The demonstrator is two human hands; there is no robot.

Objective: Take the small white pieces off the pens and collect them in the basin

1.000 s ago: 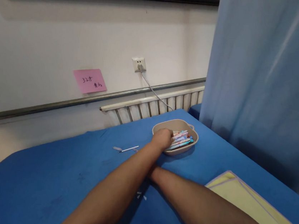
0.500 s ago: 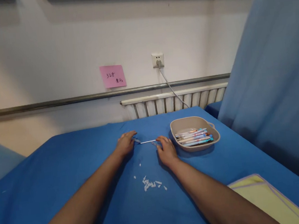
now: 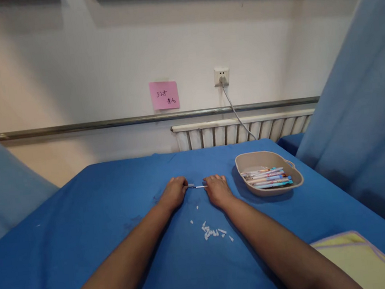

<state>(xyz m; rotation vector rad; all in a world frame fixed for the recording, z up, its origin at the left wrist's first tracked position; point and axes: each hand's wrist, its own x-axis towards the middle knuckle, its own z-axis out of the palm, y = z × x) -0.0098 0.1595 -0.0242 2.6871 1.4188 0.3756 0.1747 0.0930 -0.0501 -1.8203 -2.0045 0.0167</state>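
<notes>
My left hand [image 3: 176, 192] is closed on a small clear piece [image 3: 190, 185], whose tip points right. A thin white stick [image 3: 200, 187] lies level between the two hands. My right hand [image 3: 217, 190] has its fingers closed on the right end of this stick. Small white bits [image 3: 211, 232] are scattered on the blue cloth below and between the hands. To the right of my right hand stands a beige basket [image 3: 270, 191] holding several pens [image 3: 269, 178] in light colours.
A yellow cloth with a purple edge [image 3: 351, 254] lies at the lower right of the blue-covered table [image 3: 179, 276]. Behind are a radiator [image 3: 246, 131], a rail, a socket with a cable, and a pink note [image 3: 164, 95]. Blue curtains hang at both sides.
The view has shifted left, so things appear further right. My hands have come closer together, and the visible part of the white stick between them is shorter. My left fingers have closed.
</notes>
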